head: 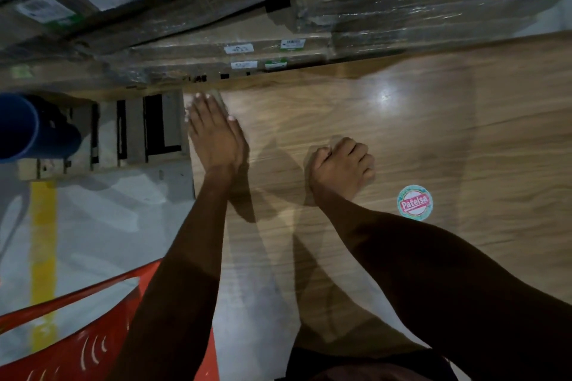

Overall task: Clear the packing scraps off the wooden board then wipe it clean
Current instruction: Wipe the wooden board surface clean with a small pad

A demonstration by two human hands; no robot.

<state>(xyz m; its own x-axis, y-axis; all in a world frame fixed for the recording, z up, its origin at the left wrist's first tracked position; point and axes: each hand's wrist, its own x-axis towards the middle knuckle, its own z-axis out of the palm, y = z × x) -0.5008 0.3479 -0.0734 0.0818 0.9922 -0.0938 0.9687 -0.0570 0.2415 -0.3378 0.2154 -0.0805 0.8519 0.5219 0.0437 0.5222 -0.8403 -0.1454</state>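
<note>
Both forearms come in from the bottom edge and reach forward over the wooden board (418, 139), which fills the middle and right part of the view. Its surface has a light wood grain, looks smooth, and carries a bright spot of reflected light toward the far side. No loose scraps can be made out on the visible part, though the view is blurred.

The left hand (213, 133) lies at the left edge of the board, near its far corner, flat with the fingers straight and pressed together; under the fingertips there seems to be a small pale piece, but I cannot tell what it is. The right hand (340, 168) is on the board, apart from the left one, curled into a closed fist; whether it holds something inside cannot be seen. Just beside it, to the right, a round sticker (414, 202) with a red band and the word "Patelsa" is stuck on the board.

Behind the far edge stand stacked packages (235, 40) wrapped in clear film, with white and green labels. Left of the board is a grey floor (117, 219) with a yellow line (45, 257), a wooden pallet (136, 130), a blue tube (28, 127) and a red plastic object (77, 334) at the lower left.
</note>
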